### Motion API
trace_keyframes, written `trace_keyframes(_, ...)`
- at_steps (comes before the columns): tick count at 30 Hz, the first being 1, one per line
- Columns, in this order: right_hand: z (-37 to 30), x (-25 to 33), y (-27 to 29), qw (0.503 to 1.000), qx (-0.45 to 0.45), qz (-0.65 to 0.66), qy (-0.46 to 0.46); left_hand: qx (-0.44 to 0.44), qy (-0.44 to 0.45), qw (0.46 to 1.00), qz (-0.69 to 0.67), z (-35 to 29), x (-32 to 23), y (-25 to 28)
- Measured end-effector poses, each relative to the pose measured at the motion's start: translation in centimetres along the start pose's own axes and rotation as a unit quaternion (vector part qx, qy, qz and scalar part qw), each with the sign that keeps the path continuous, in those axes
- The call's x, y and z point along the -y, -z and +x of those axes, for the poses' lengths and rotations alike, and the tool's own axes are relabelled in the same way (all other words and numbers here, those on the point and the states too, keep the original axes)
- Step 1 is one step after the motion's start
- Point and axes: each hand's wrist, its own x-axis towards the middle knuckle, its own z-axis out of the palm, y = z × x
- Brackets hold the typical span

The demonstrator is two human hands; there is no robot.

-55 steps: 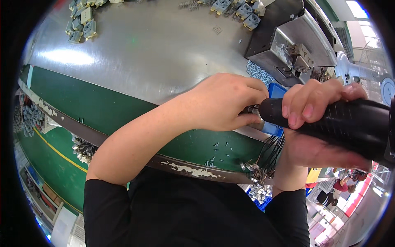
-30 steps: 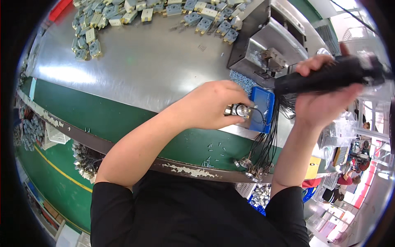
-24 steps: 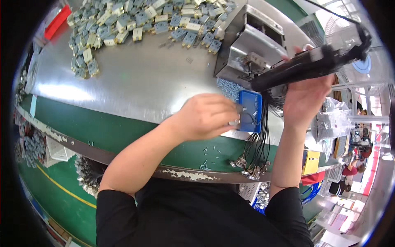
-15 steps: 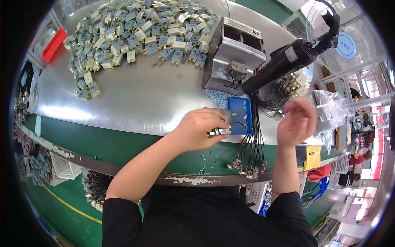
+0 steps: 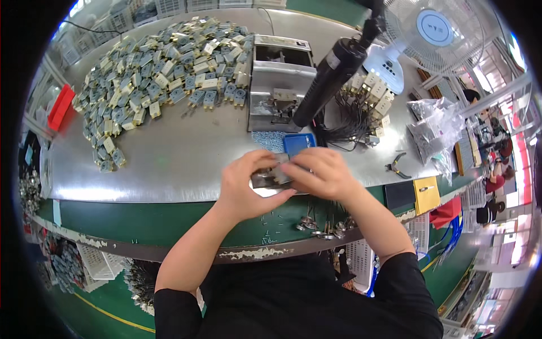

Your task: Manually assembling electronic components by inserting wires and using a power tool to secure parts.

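Observation:
My left hand [image 5: 240, 182] is curled at the front of the steel tabletop, its fingers on a small grey and metal part [image 5: 270, 178]. My right hand [image 5: 324, 174] closes in from the other side. Its bent fingers meet over the same part, slightly blurred, and what they pinch is hidden. Just beyond the hands is a blue tray [image 5: 299, 142], partly covered by my right fingers. Beside it lies a heap of small light-blue pieces [image 5: 267, 140]. A black cylindrical power tool [image 5: 328, 78] slants down above the tray.
A metal box-shaped machine [image 5: 281, 76] stands behind the tray. Grey and cream housings [image 5: 169, 73] form a big pile at left. Black cables [image 5: 350, 127], pliers [image 5: 398, 166] and a fan [image 5: 435, 28] are at right. Round metal parts [image 5: 322, 229] lie near the front edge.
My right hand, raised apart at the right before, has come left and down to meet my left hand over the part. The view has shifted, and the pliers now show.

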Motion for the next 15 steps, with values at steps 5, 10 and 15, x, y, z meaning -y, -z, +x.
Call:
trace_keyframes(5,-3.3,-6.4,4.1,0.908,-0.297,-0.195,-0.221,0.032,-0.092,0.994,0.040,0.2,1.0,0.5)
trace_keyframes(10,-4.6,-13.6,6.0,0.872,-0.148,-0.346,-0.314,0.047,-0.181,0.980,0.072,0.3,1.6,-0.3)
trace_keyframes(15,-4.9,-15.0,6.2,0.822,-0.140,-0.429,-0.346,0.061,-0.176,0.980,0.066,0.3,1.7,-0.5)
